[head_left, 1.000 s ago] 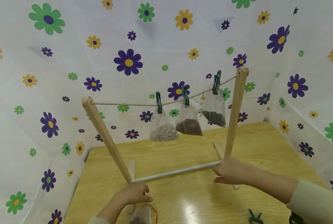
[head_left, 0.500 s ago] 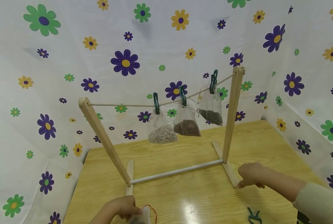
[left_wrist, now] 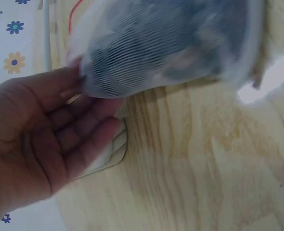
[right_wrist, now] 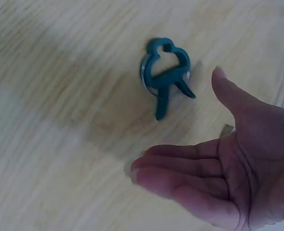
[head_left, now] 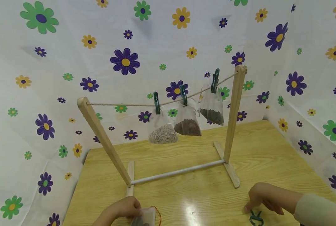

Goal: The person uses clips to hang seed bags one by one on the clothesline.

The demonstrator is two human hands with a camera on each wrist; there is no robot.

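My left hand [head_left: 124, 208] pinches the edge of a white mesh drawstring bag [left_wrist: 156, 43] with a red-orange cord and dark lumps inside. In the left wrist view the bag lies above the palm, against the index finger; the lower edge of the bag falls outside the head view. My right hand [head_left: 265, 198] reaches down just above a green spring clip [right_wrist: 167, 77] lying on the table. In the right wrist view its fingers [right_wrist: 180, 178] are extended and the thumb stands apart, with the clip's two handles pointing toward the gap between them.
A wooden frame [head_left: 233, 119] with a white crossbar [head_left: 177, 172] stands on the table [head_left: 185, 196]. From its rope [head_left: 117, 104] hang three mesh bags, filled pale [head_left: 163, 135], brown [head_left: 188, 127] and dark [head_left: 212, 116], each in a green clip. Flowered cloth [head_left: 154, 47] surrounds the table.
My right hand has left the frame's right foot and come down toward the green clip. My left hand has moved from the frame's left post down to the mesh bag and taken its edge.
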